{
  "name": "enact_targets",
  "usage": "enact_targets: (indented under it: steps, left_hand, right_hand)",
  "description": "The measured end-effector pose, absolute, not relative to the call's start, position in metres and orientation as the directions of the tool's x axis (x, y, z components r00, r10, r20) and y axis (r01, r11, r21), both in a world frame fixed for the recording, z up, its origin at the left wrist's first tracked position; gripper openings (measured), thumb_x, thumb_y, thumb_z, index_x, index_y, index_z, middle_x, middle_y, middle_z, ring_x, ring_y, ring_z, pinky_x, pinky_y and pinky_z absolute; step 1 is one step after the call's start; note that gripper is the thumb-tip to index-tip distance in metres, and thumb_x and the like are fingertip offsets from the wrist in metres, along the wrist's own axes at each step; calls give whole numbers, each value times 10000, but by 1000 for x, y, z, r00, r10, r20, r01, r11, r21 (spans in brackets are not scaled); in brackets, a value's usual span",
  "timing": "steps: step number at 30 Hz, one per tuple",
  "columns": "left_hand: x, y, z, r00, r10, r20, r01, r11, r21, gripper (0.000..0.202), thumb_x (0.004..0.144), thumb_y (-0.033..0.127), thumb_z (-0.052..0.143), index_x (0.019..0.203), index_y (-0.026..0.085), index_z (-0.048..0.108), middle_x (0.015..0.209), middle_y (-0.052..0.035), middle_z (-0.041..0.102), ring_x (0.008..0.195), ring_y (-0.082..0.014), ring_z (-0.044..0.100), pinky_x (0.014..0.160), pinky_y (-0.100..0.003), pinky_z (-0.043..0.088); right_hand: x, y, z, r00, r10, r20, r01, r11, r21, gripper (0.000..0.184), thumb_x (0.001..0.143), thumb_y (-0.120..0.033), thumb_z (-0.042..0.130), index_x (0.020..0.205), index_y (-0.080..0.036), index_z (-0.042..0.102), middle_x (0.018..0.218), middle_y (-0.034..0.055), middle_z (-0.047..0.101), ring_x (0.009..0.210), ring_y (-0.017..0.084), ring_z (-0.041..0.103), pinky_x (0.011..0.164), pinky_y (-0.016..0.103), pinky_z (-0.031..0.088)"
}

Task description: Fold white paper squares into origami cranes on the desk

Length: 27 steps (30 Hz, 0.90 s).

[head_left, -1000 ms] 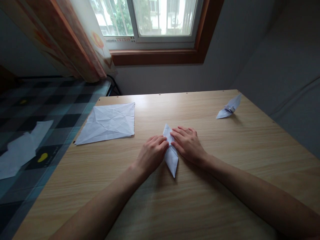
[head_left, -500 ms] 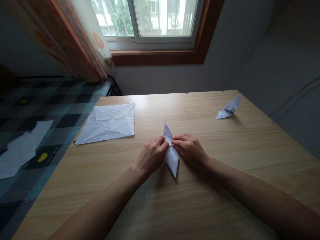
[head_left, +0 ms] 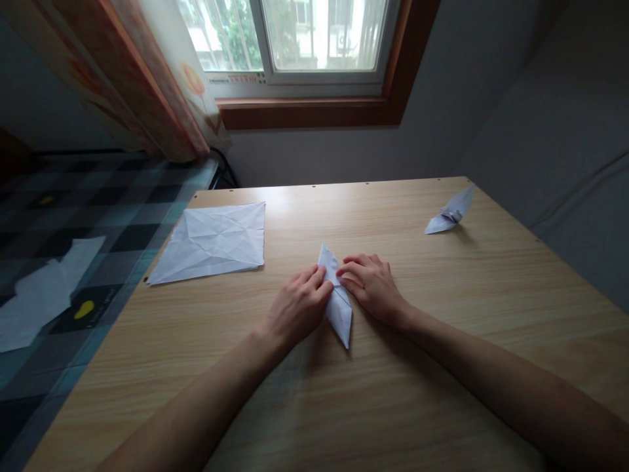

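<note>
A white folded paper [head_left: 339, 313], long and pointed at both ends, lies on the wooden table between my hands, with a crease across its middle. My left hand [head_left: 301, 300] is closed at its left edge, fingertips and thumb pressing on the paper. From the other side, my right hand [head_left: 372, 286] has its thumb and curled fingers at the right edge near the middle crease. Its fingertips seem to pinch the paper there, though the contact is partly hidden.
A creased white paper sheet [head_left: 221, 239] lies at the table's left. Near the far right corner stands a folded paper piece [head_left: 449, 213] with pointed wings. Beyond the table's left edge, loose papers [head_left: 44, 298] rest on a checked cloth [head_left: 122, 196]. A window [head_left: 324, 39] is behind the table [head_left: 246, 406].
The fingers of my right hand have lifted and spread slightly at the paper's right edge. My left hand stays nearly in place, its fingers a little straighter. The folded paper has shifted slightly.
</note>
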<state>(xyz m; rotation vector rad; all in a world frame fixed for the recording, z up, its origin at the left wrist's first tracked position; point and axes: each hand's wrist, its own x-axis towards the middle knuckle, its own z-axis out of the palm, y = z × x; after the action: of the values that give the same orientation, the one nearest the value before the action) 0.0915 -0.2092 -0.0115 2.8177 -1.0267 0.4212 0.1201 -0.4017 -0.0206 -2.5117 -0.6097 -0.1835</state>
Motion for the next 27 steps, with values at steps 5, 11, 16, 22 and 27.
enact_targets:
  steps: [5, 11, 16, 22, 27]
  left_hand:
    - [90, -211, -9, 748, -604, 275, -626, -779, -8, 140, 864, 91, 535, 967, 141, 616, 1207, -171, 623, 1153, -290, 576, 914, -417, 512]
    - [92, -208, -10, 764, -545, 345, -607, -788, 100, 142, 903, 141, 507, 910, 175, 645, 1161, -104, 669, 1103, -244, 602, 906, -391, 502]
    - [94, -205, -13, 765, -477, 433, -588, -791, 168, 175, 919, 204, 531, 854, 185, 693, 1073, -84, 700, 1018, -231, 609, 868, -390, 497]
    - [93, -205, -12, 763, -460, 455, -582, -794, 173, 179, 918, 227, 546, 864, 192, 713, 889, -63, 663, 822, -184, 590, 767, -331, 498]
    - [94, -206, -14, 758, -450, 472, -605, -757, 249, 153, 919, 189, 529, 893, 179, 680, 951, -70, 683, 878, -187, 616, 809, -320, 521]
  right_hand:
    - [120, -402, -21, 884, 400, 243, 468, -773, -429, 235, 927, -299, 587, 1150, -290, 661, 1254, 53, 617, 1121, 254, 503, 960, 442, 343]
    - [120, -402, -19, 885, 404, 231, 464, -800, -380, 212, 934, -327, 570, 1109, -328, 690, 1265, 50, 608, 1136, 268, 491, 1001, 494, 289]
    - [119, -401, -21, 904, 347, 251, 423, -815, -395, 254, 923, -347, 571, 1140, -242, 651, 1272, 99, 590, 1160, 274, 486, 1013, 486, 298]
    - [117, -398, -22, 878, 412, 245, 477, -800, -364, 298, 928, -288, 516, 1199, -215, 617, 1385, 107, 530, 1316, 311, 370, 1080, 571, 195]
    - [122, -398, -20, 875, 455, 167, 467, -698, -542, 343, 880, -203, 545, 1212, -193, 629, 1372, 102, 557, 1320, 291, 418, 1109, 573, 205]
